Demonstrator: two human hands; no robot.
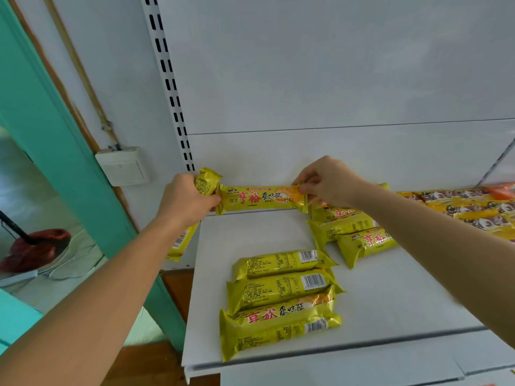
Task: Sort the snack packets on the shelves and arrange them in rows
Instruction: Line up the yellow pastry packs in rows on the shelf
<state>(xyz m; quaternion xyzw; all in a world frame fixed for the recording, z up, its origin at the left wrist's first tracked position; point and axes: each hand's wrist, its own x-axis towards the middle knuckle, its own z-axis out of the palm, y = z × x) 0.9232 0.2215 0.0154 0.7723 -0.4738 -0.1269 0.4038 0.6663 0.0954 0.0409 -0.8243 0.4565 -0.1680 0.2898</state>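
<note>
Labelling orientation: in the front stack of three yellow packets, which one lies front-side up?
The nearest yellow packet, at the shelf edge: red brand lettering shows. The two packets behind it show barcodes and nutrition print.

Two bare forearms, no sleeves visible. Left hand (pixel 186 200), right hand (pixel 328 181): no rings, watch, bracelets, gloves. Short, unpainted nails.

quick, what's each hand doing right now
Left hand: grips a second yellow foil snack packet.
Right hand: pinches the end of the long yellow foil snack packet.
</note>
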